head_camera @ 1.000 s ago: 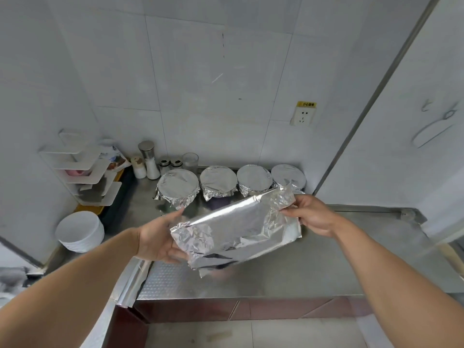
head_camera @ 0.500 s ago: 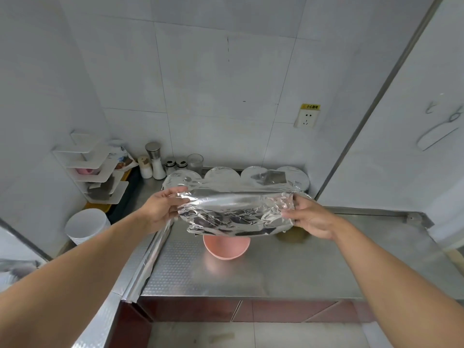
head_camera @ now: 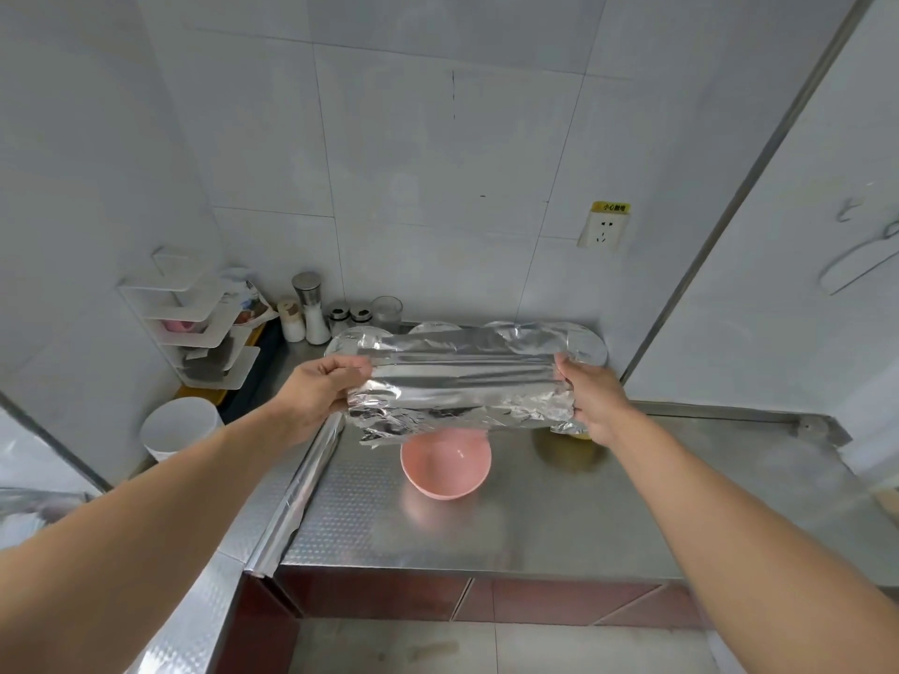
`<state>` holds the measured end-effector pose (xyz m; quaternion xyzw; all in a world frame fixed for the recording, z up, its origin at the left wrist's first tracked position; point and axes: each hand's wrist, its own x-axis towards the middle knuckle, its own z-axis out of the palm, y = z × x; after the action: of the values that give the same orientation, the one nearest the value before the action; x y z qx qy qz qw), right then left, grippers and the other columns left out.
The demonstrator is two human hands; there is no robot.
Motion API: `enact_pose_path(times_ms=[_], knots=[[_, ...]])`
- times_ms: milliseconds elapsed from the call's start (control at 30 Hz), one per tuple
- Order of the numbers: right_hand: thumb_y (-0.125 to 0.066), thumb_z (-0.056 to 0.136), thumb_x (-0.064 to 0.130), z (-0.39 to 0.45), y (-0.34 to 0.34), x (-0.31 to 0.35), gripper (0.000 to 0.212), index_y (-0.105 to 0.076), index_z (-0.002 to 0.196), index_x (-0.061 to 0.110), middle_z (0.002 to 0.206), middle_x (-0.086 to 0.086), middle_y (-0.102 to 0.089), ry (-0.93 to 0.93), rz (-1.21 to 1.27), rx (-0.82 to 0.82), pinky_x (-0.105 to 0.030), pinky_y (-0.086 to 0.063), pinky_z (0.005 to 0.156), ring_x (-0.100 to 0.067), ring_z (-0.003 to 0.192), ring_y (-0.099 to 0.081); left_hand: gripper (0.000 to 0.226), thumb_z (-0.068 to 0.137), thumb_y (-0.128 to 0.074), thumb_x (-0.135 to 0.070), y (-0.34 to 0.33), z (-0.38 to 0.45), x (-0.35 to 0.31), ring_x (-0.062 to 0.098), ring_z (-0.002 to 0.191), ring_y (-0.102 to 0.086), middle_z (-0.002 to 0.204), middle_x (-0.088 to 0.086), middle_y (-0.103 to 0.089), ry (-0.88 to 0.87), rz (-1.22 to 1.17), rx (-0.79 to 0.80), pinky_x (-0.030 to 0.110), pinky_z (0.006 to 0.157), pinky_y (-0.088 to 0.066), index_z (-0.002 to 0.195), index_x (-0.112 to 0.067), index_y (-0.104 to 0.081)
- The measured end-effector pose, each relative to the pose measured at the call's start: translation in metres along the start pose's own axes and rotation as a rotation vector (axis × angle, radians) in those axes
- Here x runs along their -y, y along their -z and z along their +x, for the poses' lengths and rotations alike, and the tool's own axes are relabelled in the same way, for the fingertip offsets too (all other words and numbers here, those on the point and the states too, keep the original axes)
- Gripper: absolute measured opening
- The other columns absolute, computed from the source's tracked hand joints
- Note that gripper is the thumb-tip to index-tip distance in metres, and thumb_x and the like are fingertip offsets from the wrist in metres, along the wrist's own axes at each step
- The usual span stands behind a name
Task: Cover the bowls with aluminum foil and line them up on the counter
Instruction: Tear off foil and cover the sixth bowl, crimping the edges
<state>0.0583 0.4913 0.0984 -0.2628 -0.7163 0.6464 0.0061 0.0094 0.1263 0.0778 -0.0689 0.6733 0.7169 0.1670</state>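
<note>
The foil (head_camera: 462, 386) hangs stretched left to right, left hand (head_camera: 323, 389) and right hand (head_camera: 591, 398) each pinching an end — the pink bowl (head_camera: 445, 462) sits uncovered just below it, midway between both hands.

foil sheet (head_camera: 457, 386): shiny, crinkled | bowl (head_camera: 445, 467): pink, smooth | counter (head_camera: 608, 518): stainless, dimpled

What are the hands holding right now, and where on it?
One foil sheet, stretched above the pink bowl: left hand grips its left edge, right hand its right edge.
</note>
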Motion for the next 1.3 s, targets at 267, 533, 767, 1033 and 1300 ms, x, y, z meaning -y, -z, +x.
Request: enact_pose_path(times_ms=[267,533,767,1033,1300], knots=[[-0.075,0.092,0.027,-0.011,0.004,0.01,0.054,-0.055,0.142,0.029,0.12,0.023,-0.06,0.263,-0.091,0.037,-0.017,-0.047,0.092,0.003,0.105,-0.064,0.035,0.078,-0.082,-0.007,0.007,0.005,-0.004,0.022,0.09,-0.075,0.101,0.011,-0.078,-0.023,0.016,-0.039,0.035,0.084,-0.058,0.112,-0.005,-0.072],[-0.084,0.08,0.009,-0.003,0.013,0.015,0.036,-0.075,0.114,0.011,0.097,0.0,-0.076,0.149,-0.168,0.231,-0.017,-0.051,0.093,0.001,0.093,-0.071,0.024,0.068,-0.086,-0.024,0.017,0.01,-0.007,0.029,0.094,-0.076,0.102,0.016,-0.078,-0.006,0.082,0.0,0.037,0.086,-0.059,0.086,-0.01,-0.079],[-0.081,0.082,0.006,0.0,0.018,0.014,0.022,-0.071,0.1,0.003,0.106,-0.016,-0.075,-0.012,-0.134,0.234,-0.028,-0.056,0.088,-0.021,0.092,-0.071,0.042,0.068,-0.086,-0.032,0.018,0.012,-0.011,0.03,0.099,-0.073,0.106,0.015,-0.078,0.001,0.084,-0.032,0.04,0.091,-0.057,0.099,-0.004,-0.078],[-0.08,0.082,0.042,0.012,0.015,0.011,0.035,-0.076,0.094,0.009,0.109,-0.005,-0.074,0.108,-0.185,0.091,-0.032,-0.042,0.104,-0.019,0.114,-0.062,0.051,0.068,-0.087,-0.037,0.017,0.02,-0.009,0.038,0.106,-0.071,0.099,0.01,-0.079,-0.026,0.138,-0.033,0.041,0.094,-0.056,0.097,0.003,-0.075],[-0.07,0.095,0.03,0.013,0.005,0.026,0.019,-0.075,0.093,0.012,0.102,-0.001,-0.076,0.208,-0.142,0.003,-0.017,-0.052,0.074,-0.011,0.093,-0.068,0.027,0.068,-0.085,-0.032,0.016,0.017,-0.011,0.026,0.091,-0.069,0.11,0.016,-0.076,0.05,0.113,0.091,0.037,0.082,-0.054,0.081,-0.014,-0.069]])
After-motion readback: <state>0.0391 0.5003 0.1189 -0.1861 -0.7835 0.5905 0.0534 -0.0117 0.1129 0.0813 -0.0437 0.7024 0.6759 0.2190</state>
